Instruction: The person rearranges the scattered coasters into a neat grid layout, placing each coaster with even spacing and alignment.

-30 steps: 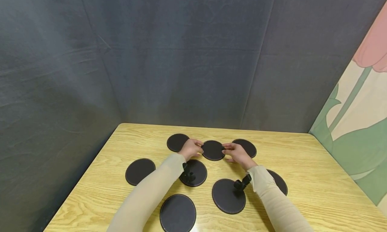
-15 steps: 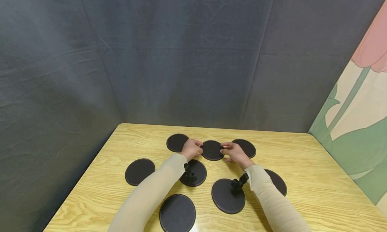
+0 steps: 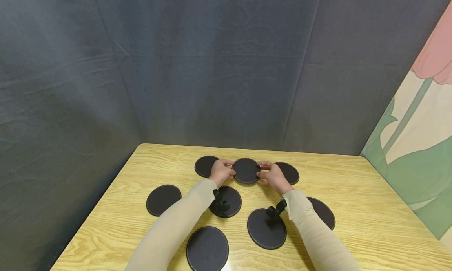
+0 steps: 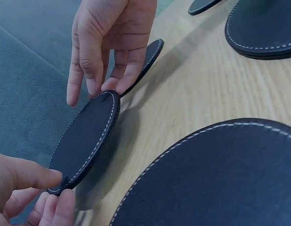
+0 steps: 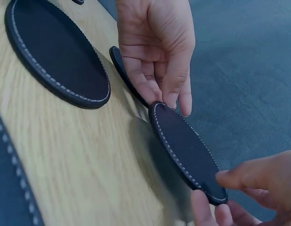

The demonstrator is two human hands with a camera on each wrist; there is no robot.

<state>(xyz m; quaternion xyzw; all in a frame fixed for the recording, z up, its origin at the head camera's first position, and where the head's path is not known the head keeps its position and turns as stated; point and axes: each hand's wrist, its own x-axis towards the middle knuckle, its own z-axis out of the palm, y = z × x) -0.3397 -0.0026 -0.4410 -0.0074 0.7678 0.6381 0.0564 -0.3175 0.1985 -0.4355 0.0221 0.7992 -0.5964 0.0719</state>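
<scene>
A round black coaster (image 3: 246, 171) with pale stitching round its edge is raised over the far middle of the table, its shadow falling beneath it. My left hand (image 3: 219, 173) pinches its left edge between thumb and fingers. On the opposite edge my right hand (image 3: 274, 176) pinches it the same way. In the left wrist view the coaster (image 4: 84, 141) tilts between the two hands, thumbs on its upper face. The right wrist view also shows the coaster (image 5: 185, 148) held at both ends. One coaster (image 3: 205, 166) lies behind my left hand, another (image 3: 289, 173) behind my right.
Several more coasters lie spread on the wooden table (image 3: 367, 208): one at far left (image 3: 163, 200), one front coaster (image 3: 207, 248), one under the right wrist camera (image 3: 266, 228). The right sleeve partly covers another coaster (image 3: 323, 213). A grey curtain (image 3: 219, 66) hangs behind the table.
The coaster between my hands has come up off the table and slightly away from me, both hands rising with it. The other coasters have stayed in place.
</scene>
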